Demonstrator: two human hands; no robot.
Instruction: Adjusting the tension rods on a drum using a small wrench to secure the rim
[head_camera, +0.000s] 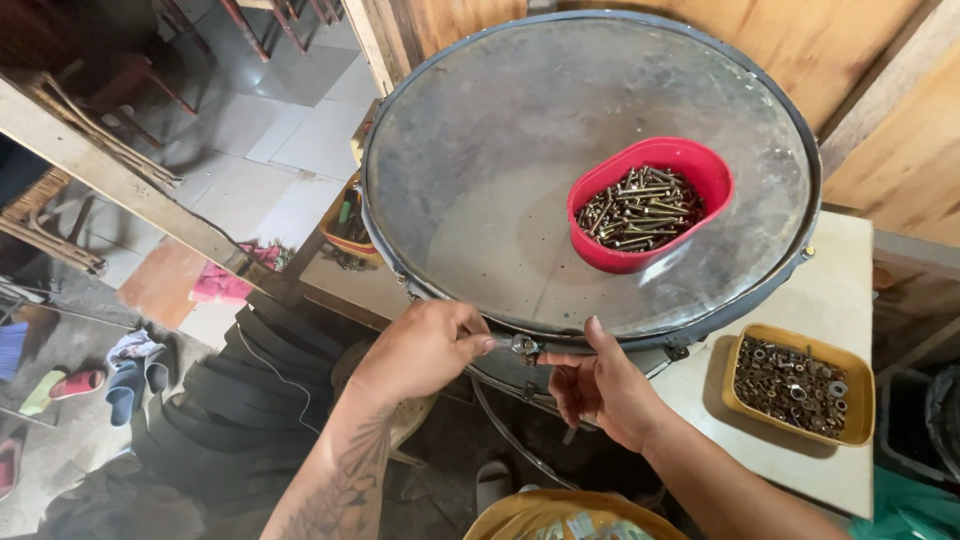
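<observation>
I see left hand (425, 350) pinching small metal lug (523, 346) at large round grey drum's rim (600, 325); right hand (600, 385), fingers loosely apart, steadies beneath it.

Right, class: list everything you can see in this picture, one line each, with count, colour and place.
Drum: one, grey skin, dark metal rim, centre.
Tub of bolts: one, red, on the drum skin, right.
Tray of nuts and washers: one, yellow, on the pale table, right.
Small metal fitting: one, silvery, at the drum's near rim.
Sandals: several, red, green and blue, on the floor, left.
Wooden panels: brown, top right.
Left hand: pinching the fitting.
Right hand: open, thumb against the rim beside the fitting.
</observation>
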